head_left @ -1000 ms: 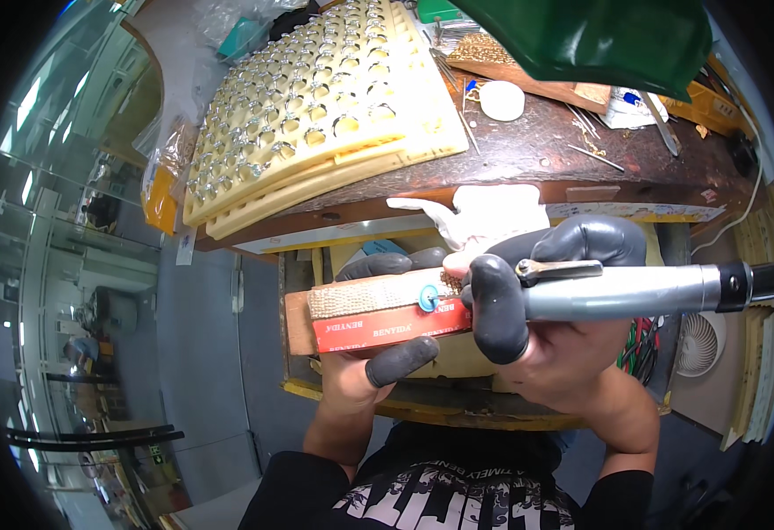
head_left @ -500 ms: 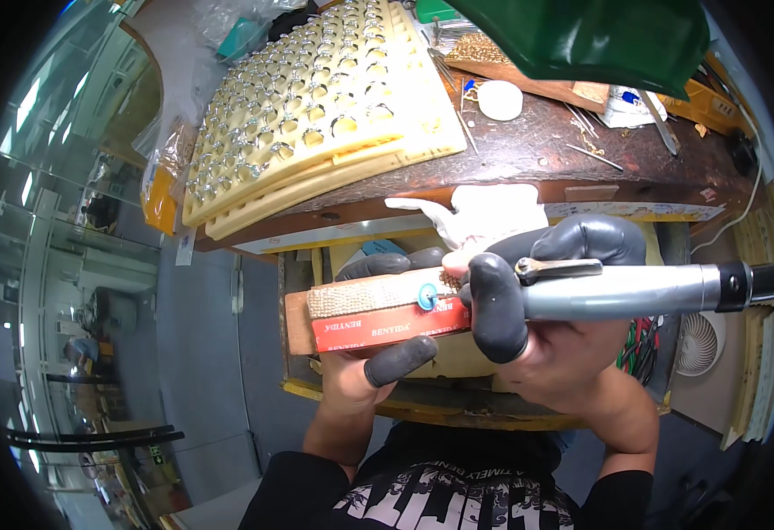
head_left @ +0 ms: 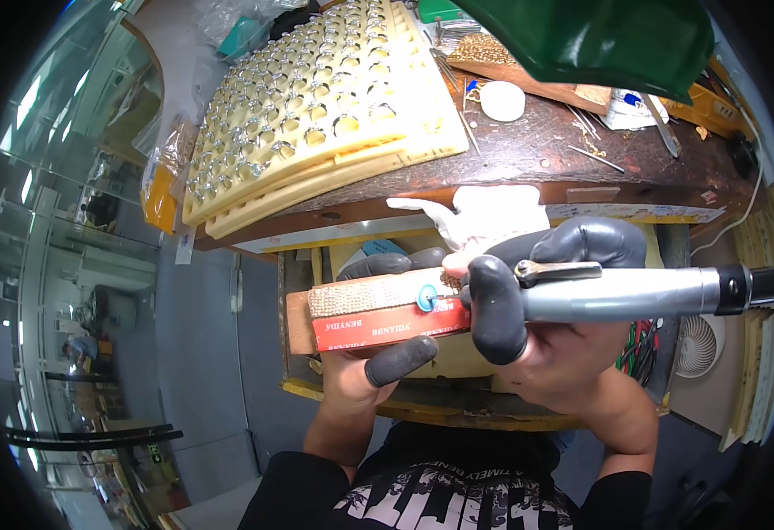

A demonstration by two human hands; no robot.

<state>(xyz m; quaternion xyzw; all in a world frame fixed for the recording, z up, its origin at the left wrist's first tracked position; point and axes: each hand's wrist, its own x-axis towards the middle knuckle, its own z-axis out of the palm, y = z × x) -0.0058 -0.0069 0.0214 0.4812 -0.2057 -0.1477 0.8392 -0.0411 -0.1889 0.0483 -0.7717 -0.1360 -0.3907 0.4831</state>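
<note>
Red-taped block [head_left: 387, 331], textured gold strip [head_left: 365, 298] along its top, held before the bench [head_left: 528, 157] in the left hand's [head_left: 351, 382] grasp. Right hand [head_left: 572, 353] grips silver handpiece [head_left: 621, 296]; its blue disc [head_left: 426, 299] stands at the strip, contact unclear. Ring-filled tray [head_left: 437, 121] lies beyond, on the bench.

A dark wooden tabletop [head_left: 528, 152] stands at one o'clock, grey floor [head_left: 197, 344] at eight, glass panels [head_left: 14, 212] at nine.
</note>
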